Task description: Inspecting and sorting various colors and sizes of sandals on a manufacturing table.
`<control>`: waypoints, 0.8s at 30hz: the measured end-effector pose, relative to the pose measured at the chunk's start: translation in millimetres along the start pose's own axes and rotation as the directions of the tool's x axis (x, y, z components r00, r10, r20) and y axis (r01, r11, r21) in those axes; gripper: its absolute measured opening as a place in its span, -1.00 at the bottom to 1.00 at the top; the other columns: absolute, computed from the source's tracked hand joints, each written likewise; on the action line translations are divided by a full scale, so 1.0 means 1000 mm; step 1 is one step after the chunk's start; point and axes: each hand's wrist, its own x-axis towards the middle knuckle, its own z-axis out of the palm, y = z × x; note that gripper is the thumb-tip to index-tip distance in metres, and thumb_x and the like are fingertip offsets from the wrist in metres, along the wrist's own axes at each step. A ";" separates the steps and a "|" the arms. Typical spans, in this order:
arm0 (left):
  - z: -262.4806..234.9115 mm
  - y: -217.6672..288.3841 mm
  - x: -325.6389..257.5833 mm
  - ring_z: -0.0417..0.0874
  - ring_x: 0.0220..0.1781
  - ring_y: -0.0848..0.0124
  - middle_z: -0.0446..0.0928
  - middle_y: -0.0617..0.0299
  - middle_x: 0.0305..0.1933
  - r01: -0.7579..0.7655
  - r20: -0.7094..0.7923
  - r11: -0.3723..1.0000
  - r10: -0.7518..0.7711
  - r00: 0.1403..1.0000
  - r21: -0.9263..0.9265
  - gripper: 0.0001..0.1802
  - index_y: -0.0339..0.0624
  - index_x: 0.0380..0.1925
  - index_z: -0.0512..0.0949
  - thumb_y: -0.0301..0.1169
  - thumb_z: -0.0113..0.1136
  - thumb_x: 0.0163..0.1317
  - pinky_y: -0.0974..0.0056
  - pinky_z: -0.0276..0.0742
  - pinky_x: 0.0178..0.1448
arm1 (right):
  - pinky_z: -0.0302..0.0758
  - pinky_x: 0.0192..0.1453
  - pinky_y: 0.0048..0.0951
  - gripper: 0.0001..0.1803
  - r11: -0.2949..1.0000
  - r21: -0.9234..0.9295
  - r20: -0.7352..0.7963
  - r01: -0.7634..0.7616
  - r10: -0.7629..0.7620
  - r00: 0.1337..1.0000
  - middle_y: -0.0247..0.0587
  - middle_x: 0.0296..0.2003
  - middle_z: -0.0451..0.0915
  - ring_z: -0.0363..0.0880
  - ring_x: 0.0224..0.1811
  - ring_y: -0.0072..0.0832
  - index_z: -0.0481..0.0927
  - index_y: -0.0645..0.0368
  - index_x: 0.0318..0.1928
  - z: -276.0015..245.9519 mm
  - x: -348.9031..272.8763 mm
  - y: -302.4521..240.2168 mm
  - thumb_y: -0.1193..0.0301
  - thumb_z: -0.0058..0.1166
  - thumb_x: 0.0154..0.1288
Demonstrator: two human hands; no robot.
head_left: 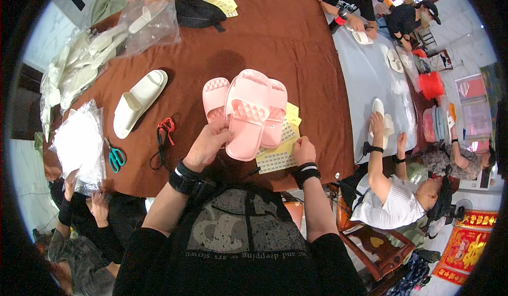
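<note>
My left hand pinches a pink slipper by its side, thumb on top, and holds it over the table. Behind it, two more pink slippers show in part, one to each side. Yellow sheets of small printed labels lie under and right of the slippers, partly hidden. At their right edge my right hand is closed, fingers curled in; what they hold, if anything, is hidden. Left of my hands are a white slipper, a red-and-black cord and teal-handled scissors.
A brown cloth covers the table. Clear bags with white slippers and a stack of clear plastic bags occupy its left side. A black bag lies at the far edge. Several people work around, some at a grey table rightward.
</note>
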 end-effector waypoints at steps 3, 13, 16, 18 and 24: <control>0.000 -0.003 0.000 0.53 -0.14 0.51 0.54 0.23 -0.11 -0.036 0.017 0.998 0.037 0.999 -0.059 -0.62 -0.41 -0.01 0.44 -0.57 0.00 0.12 0.42 0.40 0.00 | 0.45 -0.14 -0.07 -0.78 0.998 0.063 0.020 0.030 -0.032 0.999 0.05 -0.35 0.59 0.54 -0.24 0.00 0.54 0.15 -0.30 -0.002 -0.001 0.005 0.29 -0.08 0.19; 0.001 -0.003 -0.001 0.53 -0.13 0.52 0.54 0.22 -0.10 -0.012 0.038 0.999 0.014 0.999 -0.044 -0.61 -0.40 0.01 0.43 -0.56 0.02 0.13 0.42 0.41 0.01 | 0.44 -0.12 -0.13 -0.85 0.962 0.195 -0.117 0.190 -0.170 0.978 0.06 -0.32 0.58 0.53 -0.20 -0.06 0.58 0.19 -0.34 0.003 0.003 0.018 0.41 -0.01 0.14; 0.001 -0.003 -0.001 0.53 -0.14 0.53 0.55 0.23 -0.11 -0.050 0.030 0.997 0.051 0.998 -0.053 -0.62 -0.41 -0.01 0.44 -0.55 0.03 0.13 0.43 0.42 -0.01 | 0.49 -0.22 -0.24 -0.88 0.965 0.194 -0.169 0.177 -0.144 0.975 0.00 -0.44 0.59 0.58 -0.33 -0.09 0.56 0.22 -0.36 0.006 0.004 0.016 0.45 0.01 0.11; -0.001 -0.003 -0.001 0.54 -0.14 0.53 0.55 0.22 -0.12 -0.026 0.027 0.999 0.027 0.999 -0.039 -0.63 -0.40 -0.02 0.45 -0.55 0.04 0.13 0.43 0.42 0.00 | 0.49 -0.24 -0.22 -0.88 0.975 0.194 -0.168 0.108 -0.075 0.983 0.01 -0.44 0.59 0.58 -0.34 -0.09 0.53 0.22 -0.35 0.004 0.003 0.014 0.46 0.01 0.11; -0.001 -0.003 -0.002 0.53 -0.14 0.53 0.55 0.21 -0.12 -0.031 0.023 0.999 0.032 0.999 -0.042 -0.64 -0.41 -0.03 0.45 -0.53 0.05 0.14 0.43 0.42 0.01 | 0.49 -0.25 -0.22 -0.88 0.957 0.230 -0.213 0.176 -0.127 0.969 0.02 -0.44 0.58 0.58 -0.35 -0.09 0.51 0.24 -0.36 -0.001 0.001 0.012 0.45 -0.01 0.10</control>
